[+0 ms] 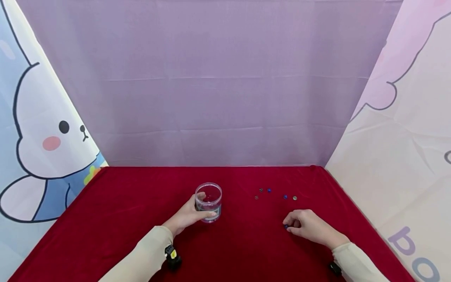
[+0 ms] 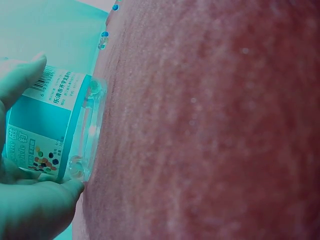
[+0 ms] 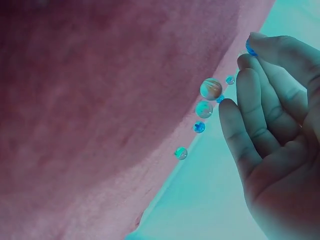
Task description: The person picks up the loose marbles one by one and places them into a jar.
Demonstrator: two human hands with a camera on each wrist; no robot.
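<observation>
My left hand [image 1: 188, 215] grips a clear plastic jar [image 1: 213, 201] around its side, thumb across the front. The jar stands upright with its open mouth facing up. In the left wrist view its printed label [image 2: 37, 152] shows next to my thumb. Over to the right, my right hand [image 1: 308, 226] pinches a blue marble [image 3: 250, 47] between thumb and fingertips, low over the cloth. Beyond that hand lie several loose glass marbles, among them a blue marble [image 1: 269, 190], another blue marble [image 1: 285, 197] and a greenish marble [image 1: 294, 198].
Red cloth [image 1: 239, 250] covers the table. A plain purple curtain [image 1: 218, 86] hangs behind it. Printed cloth panels stand on both sides, a rabbit panel [image 1: 38, 149] at left and a pale panel [image 1: 398, 168] at right.
</observation>
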